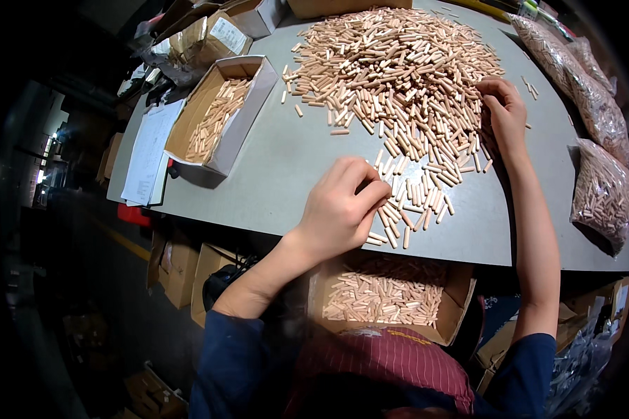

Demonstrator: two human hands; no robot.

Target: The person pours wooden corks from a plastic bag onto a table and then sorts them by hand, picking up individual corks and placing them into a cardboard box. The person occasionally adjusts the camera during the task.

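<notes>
A big heap of short wooden dowel pins (391, 70) covers the grey table (286, 153). My left hand (342, 206) rests near the table's front edge, fingers curled on a few dowels at the heap's near fringe (416, 199). My right hand (503, 115) lies on the heap's right side, fingers spread over the pins. Below the table's front edge, on my lap, sits a cardboard box (461, 307) holding many dowels (384, 293).
A long cardboard box (248, 112) partly filled with dowels lies at the left of the table, papers (150, 150) beside it. Clear bags of dowels (601, 188) line the right edge. More cardboard boxes (217, 31) stand at the back and under the table.
</notes>
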